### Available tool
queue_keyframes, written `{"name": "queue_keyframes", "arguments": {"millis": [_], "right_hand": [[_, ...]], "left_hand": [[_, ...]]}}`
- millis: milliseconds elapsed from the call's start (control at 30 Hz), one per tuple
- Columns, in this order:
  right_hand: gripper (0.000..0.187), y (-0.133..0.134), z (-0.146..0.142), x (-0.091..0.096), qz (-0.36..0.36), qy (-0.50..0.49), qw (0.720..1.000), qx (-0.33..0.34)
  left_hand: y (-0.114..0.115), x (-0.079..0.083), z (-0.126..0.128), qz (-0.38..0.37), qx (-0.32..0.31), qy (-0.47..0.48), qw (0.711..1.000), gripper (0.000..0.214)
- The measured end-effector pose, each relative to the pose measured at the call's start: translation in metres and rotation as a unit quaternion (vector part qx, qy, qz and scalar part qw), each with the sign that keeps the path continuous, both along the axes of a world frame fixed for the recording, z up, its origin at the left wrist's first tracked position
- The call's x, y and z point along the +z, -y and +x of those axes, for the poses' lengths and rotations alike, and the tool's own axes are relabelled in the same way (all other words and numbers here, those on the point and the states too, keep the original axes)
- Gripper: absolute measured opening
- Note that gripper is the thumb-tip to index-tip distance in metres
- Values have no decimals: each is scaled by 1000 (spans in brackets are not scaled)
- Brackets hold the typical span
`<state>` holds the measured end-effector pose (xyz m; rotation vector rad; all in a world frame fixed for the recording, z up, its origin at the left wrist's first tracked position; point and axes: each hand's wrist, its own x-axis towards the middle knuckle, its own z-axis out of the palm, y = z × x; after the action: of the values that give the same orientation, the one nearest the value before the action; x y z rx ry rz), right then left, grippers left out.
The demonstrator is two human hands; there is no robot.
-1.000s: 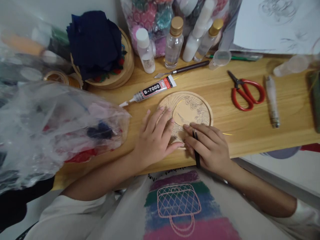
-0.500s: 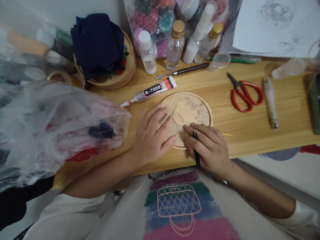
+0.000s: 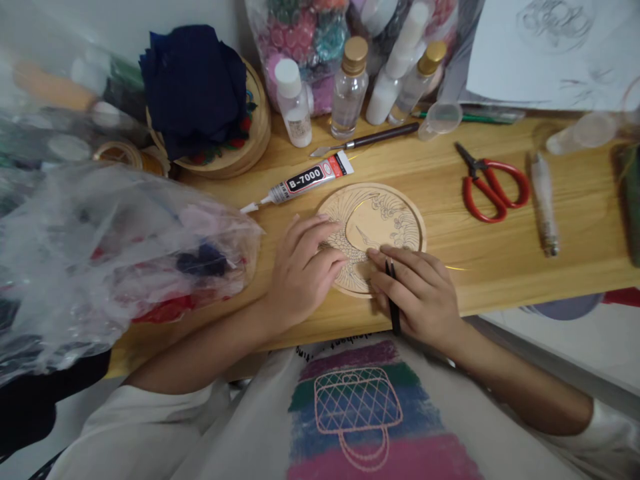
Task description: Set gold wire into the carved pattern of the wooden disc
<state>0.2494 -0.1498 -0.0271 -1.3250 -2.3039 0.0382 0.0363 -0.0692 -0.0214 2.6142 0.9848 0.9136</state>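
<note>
Head view: the wooden table (image 3: 500,227) runs across the frame, and a big crumpled bag (image 3: 100,253) bulges just left of the left hand (image 3: 300,273). Under both hands lies the round disc (image 3: 395,215), flat on the table, its lined pattern facing up.

The left hand holds nothing. Its fingers are loosely curled, with the tips pressing on the disc's near-left part. The right hand (image 3: 423,293) lies alongside, almost touching it, fingertips on the disc's near edge.

Well off beyond the right hand rest the red scissors (image 3: 481,168). The glue tube (image 3: 306,180) lies just past the left fingertips.

Black tweezers (image 3: 393,307) are tucked under the right fingers, points toward the disc. A fine gold wire (image 3: 454,269) pokes out to the right of that hand.

My read is that this is careful pressing work. The left hand does best as an anchor, weight straight down so the disc cannot turn. The right fingertips should press lightly along the line rather than drag across it. Keeping the tweezers low and parked keeps their points off the pattern, and the loose wire end wants watching so it does not kink.
</note>
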Motion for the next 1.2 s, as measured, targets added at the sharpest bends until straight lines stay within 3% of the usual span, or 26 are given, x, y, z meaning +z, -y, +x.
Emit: {"name": "queue_keyframes", "arguments": {"millis": [500, 833, 933, 1100, 1200], "right_hand": [[11, -1, -1, 1, 11, 8, 1000, 1], [14, -2, -2, 2, 16, 9, 1000, 0], [15, -2, -2, 2, 14, 5, 1000, 1], [17, -2, -2, 1, 11, -7, 1000, 0], [21, -1, -1, 1, 5, -12, 1000, 1]], "left_hand": [[-5, 3, -1, -93, -35, 33, 995, 8], [-5, -3, -1, -105, -34, 53, 992, 9], [-5, -3, 0, -81, -48, 45, 995, 10], [7, 4, 3, 62, -112, -18, 992, 10], [19, 5, 6, 96, -116, -68, 986, 16]]}}
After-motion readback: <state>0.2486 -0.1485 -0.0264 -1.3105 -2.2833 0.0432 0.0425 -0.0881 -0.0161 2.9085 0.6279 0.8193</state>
